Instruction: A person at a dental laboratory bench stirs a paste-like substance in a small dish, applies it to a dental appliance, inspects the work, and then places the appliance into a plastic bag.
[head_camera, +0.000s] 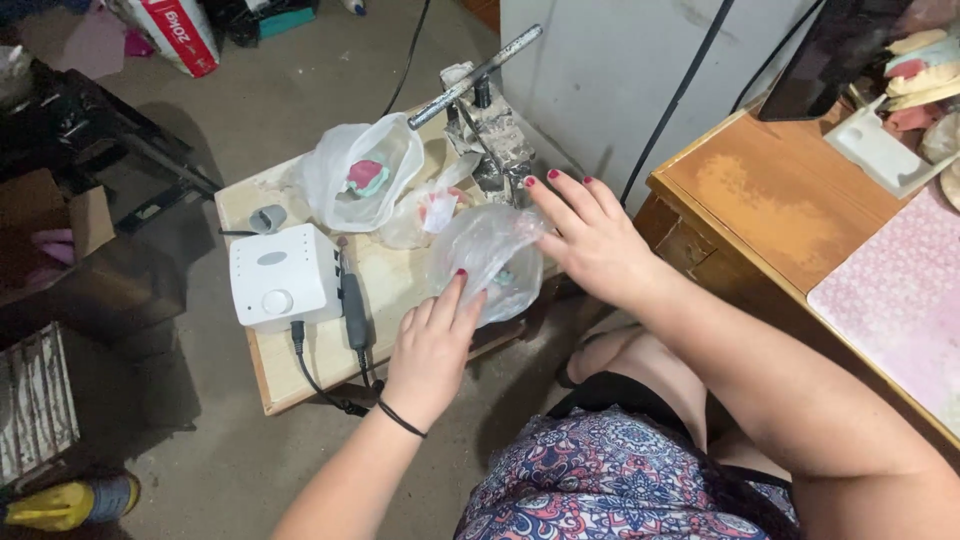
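While both hands rest on the bag (488, 262) at the near edge of the low board (300, 375), nothing has come out of it: the clear plastic is bunched shut over something pale green and pink inside. The left hand (432, 345) lies flat on the bag's near side, fingers spread and straight, not gripping. The right hand (590, 235) presses its far side with fingers fanned open, palm down, also not clamped on anything. The two hands sit apart, with the bag between them. By this look the work is at its start, with the bag only steadied and its opening and contents not yet dealt with. Two more bags (365, 175) with pink and green pieces lie behind, untouched, next to a plaster-caked press (487, 120). A white control box (283, 275) and its dark handpiece (354, 310) sit to the left, also not in use
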